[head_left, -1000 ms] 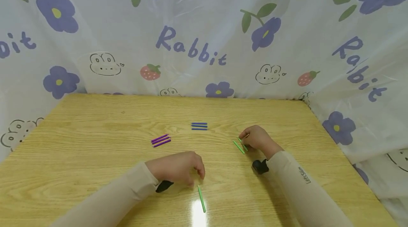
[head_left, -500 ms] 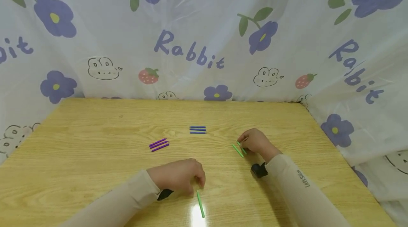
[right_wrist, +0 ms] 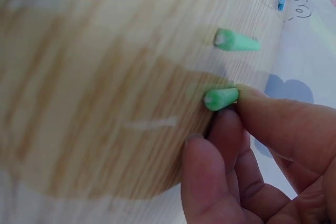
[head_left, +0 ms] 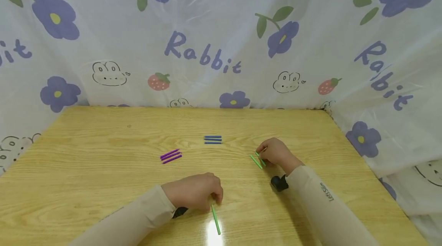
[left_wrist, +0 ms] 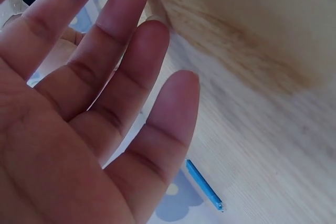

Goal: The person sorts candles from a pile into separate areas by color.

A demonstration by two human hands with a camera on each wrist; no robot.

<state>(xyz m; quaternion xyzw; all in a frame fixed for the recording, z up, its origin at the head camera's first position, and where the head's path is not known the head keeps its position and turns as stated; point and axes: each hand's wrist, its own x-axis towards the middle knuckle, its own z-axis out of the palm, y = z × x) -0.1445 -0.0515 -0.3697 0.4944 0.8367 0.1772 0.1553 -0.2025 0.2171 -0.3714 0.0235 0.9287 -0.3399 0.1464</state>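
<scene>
In the head view my right hand (head_left: 276, 152) pinches a green coloured pencil (head_left: 262, 160) on the wooden table. Thumb and finger meet at that pencil (right_wrist: 221, 99) in the right wrist view. Beside it, apart, lies a second green pencil (head_left: 256, 161). My left hand (head_left: 195, 192) is low over the near end of the table, its fingertips around the upper end of a third green pencil (head_left: 215, 220). Whether they grip it is hidden. The left wrist view shows several loosely bent fingers (left_wrist: 134, 51) of that hand, not its fingertip contact.
Three blue pencils (head_left: 213, 139) lie in a row toward the middle back of the wooden table (head_left: 103, 131). Left of them, three slanted purple pencils (head_left: 170, 156) sit side by side. A printed curtain (head_left: 207, 15) hangs behind and along both sides.
My left hand has come down a little toward the near green pencil's upper end. The right hand stays at its pencil with hardly any movement. The head view has shifted slightly.
</scene>
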